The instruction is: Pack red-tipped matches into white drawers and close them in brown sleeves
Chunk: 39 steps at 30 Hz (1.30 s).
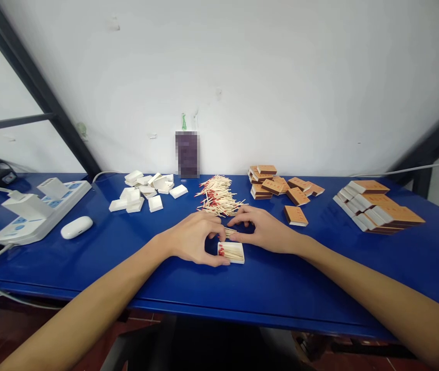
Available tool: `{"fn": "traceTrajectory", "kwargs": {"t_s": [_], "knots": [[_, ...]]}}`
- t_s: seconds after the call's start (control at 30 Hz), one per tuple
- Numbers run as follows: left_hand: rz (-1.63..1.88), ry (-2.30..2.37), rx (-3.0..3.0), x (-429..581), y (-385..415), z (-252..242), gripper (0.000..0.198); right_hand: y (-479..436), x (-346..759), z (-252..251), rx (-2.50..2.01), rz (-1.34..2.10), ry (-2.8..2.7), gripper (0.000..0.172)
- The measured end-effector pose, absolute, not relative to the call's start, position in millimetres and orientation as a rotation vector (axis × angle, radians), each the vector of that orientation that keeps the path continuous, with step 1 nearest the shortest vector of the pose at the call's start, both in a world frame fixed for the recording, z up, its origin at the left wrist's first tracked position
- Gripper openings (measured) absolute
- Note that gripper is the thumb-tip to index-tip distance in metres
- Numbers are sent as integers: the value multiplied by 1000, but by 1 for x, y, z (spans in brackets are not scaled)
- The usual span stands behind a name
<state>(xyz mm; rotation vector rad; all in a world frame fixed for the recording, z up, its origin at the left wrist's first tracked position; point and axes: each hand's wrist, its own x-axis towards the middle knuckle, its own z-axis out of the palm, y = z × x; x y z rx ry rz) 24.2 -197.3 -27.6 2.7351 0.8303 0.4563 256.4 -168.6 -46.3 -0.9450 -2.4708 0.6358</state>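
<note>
Two bare hands meet over a glossy blue table (300,299) set against a scuffed white wall (281,93). Between and just below them lies a small, shallow white tray (241,253), rectangular and thin-walled, holding a layer of slim wooden matches with red heads at its left end. The left hand (200,236) curves like a letter C at the tray's left end, thumb by the near edge, forefinger apart from it; whether it pinches the tray cannot be told. The right hand (264,230) has thumb and forefinger apart around a few loose matches (229,233) just beyond the tray; fingers partly cover these, so whether they are clamped is unclear.

Beyond the hands spreads a tangled, bristly match heap (221,193), its near edge partly hidden. To its left, empty white trays (142,190) lie jumbled; to its right, flat orange-brown matchbox sleeves (297,196) lie scattered, their print too small to read. Farther right is a neat block of stacked matchboxes (382,206).

At left sit a smooth, rounded white case (76,227) and a plastic power strip (41,219). A dark purple upright rectangle (188,154) is blurred into squares. Both forearms run out of view.
</note>
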Motion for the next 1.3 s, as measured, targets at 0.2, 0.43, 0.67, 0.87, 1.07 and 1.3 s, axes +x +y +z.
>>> {"fn": "traceTrajectory", "kwargs": {"t_s": [0.2, 0.43, 0.67, 0.87, 1.07, 1.3], "knots": [[467, 824, 2710, 24, -197, -29, 38, -168, 255, -48, -963, 628, -2433, 23], [564, 779, 2712, 22, -195, -31, 38, -167, 253, -48, -961, 635, -2421, 14], [640, 778, 2805, 22, -194, -32, 41, -171, 251, -47, -921, 546, -2423, 5], [633, 853, 2747, 23, -192, -33, 51, -173, 252, -46, -918, 578, -2426, 11], [610, 984, 2746, 16, -188, -28, 36, -173, 253, -48, -883, 488, -2438, 11], [447, 1012, 2793, 18, -181, -32, 32, -170, 254, -53, -859, 421, -2425, 11]]}}
